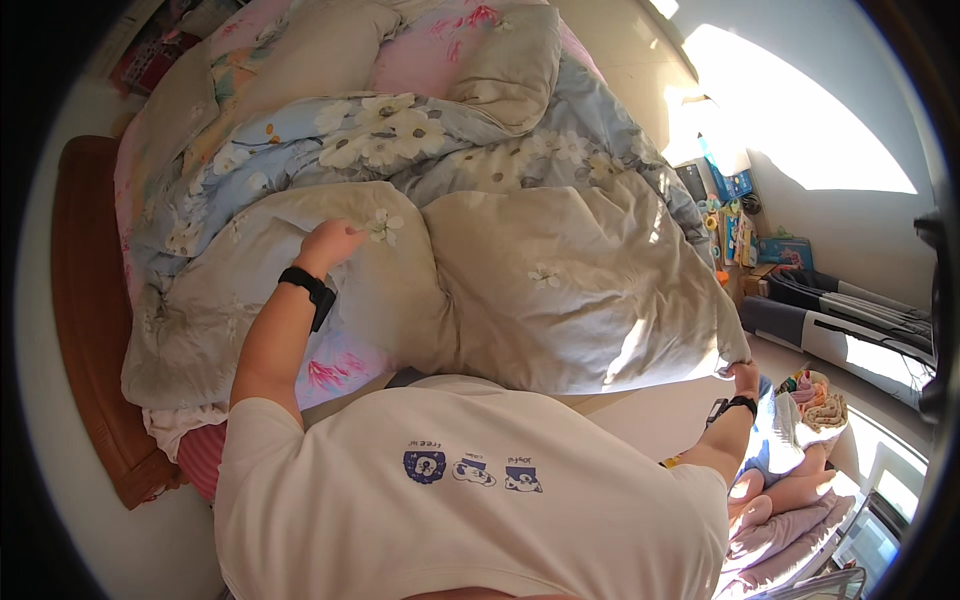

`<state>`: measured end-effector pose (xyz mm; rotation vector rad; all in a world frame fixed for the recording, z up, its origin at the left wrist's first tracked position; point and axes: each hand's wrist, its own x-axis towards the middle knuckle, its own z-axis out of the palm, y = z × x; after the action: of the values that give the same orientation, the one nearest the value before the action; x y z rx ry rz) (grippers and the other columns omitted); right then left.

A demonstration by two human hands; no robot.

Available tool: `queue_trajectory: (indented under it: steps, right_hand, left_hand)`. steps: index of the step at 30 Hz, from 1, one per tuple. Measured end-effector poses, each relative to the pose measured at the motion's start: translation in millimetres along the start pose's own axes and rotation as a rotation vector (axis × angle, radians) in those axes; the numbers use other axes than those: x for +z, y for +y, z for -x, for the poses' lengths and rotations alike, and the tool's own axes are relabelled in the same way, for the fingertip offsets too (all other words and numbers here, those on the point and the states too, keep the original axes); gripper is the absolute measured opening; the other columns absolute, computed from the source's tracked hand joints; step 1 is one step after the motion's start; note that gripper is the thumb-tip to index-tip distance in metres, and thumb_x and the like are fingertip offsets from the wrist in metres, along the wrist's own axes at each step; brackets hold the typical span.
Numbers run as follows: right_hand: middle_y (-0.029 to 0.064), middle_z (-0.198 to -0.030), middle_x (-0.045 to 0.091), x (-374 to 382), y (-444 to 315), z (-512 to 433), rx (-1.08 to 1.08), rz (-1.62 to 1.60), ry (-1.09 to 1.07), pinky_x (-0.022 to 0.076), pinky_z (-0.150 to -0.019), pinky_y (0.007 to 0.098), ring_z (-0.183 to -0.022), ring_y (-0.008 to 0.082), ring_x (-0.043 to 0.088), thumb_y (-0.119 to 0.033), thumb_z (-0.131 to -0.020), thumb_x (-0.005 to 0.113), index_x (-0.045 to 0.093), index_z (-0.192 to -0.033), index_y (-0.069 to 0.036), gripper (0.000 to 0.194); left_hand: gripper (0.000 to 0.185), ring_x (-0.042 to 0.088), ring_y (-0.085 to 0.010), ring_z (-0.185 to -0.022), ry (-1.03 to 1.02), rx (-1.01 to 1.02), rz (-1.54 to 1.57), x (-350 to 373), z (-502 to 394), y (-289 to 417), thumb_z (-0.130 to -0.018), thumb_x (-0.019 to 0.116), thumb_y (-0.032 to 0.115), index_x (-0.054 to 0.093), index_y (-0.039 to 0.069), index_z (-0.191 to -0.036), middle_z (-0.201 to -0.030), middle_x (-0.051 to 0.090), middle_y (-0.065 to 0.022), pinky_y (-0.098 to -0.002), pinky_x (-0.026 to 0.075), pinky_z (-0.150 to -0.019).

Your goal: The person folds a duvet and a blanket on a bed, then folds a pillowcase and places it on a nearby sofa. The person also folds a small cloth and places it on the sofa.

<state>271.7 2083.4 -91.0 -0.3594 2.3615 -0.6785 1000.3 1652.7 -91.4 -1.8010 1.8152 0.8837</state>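
Observation:
A beige quilt [555, 300] printed with white flowers lies bunched across the near side of the bed. Its far right corner is pinched in my right hand [744, 377], with the fabric pulled out taut beside it. My left hand [330, 244] rests over the left half of the quilt, near a printed flower. Its fingers are curled and partly hidden, so whether they grip cloth is unclear. Beyond lies a blue-grey floral quilt [375, 135] in loose folds. A pink floral sheet [341, 367] shows under the left arm.
A brown wooden headboard [90, 315] stands at the left. Beige pillows [315, 60] lie at the far side. Books and small items [735, 232] stack by the right wall, near a folded grey-and-white fabric item [832, 322]. At lower right are a person's bare legs [787, 487] on a mauve cushion [787, 540].

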Motion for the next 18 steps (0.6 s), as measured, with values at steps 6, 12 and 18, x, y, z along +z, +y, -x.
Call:
queue_trajectory:
  steps: [6,12,18]
  right_hand:
    - [0.0114,-0.122,0.059,87,-38,-13,-0.069,0.876,0.227,0.045,-0.092,0.0437,-0.114,0.0299,0.055,-0.018,-0.079,0.059,0.05,-0.126,-0.021,0.048]
    - [0.0128,-0.118,0.058,221,-161,-37,-0.626,0.698,0.196,0.0476,-0.088,0.0441,-0.108,0.0329,0.056,-0.014,-0.074,0.055,0.056,-0.117,-0.012,0.044]
    - [0.0066,-0.133,0.049,407,-314,-23,-0.936,0.672,-0.093,0.0375,-0.101,0.0427,-0.126,0.0266,0.043,-0.024,-0.077,0.065,0.048,-0.131,-0.014,0.057]
  left_hand:
    - [0.044,0.058,-0.0307,-0.104,0.471,0.223,-0.128,-6,-24,15,-0.078,0.063,0.039,0.061,0.012,-0.112,-0.116,0.058,-0.0115,-0.042,0.048,-0.086]
    - [0.038,0.058,-0.0306,-0.103,0.502,0.374,-0.049,28,-32,13,-0.078,0.067,0.025,0.06,0.01,-0.112,-0.116,0.058,-0.0105,-0.0403,0.048,-0.087]
    - [0.034,0.059,-0.0338,-0.099,0.474,0.547,0.154,52,16,13,-0.072,0.069,0.017,0.064,0.008,-0.105,-0.114,0.058,-0.0149,-0.0409,0.049,-0.084]
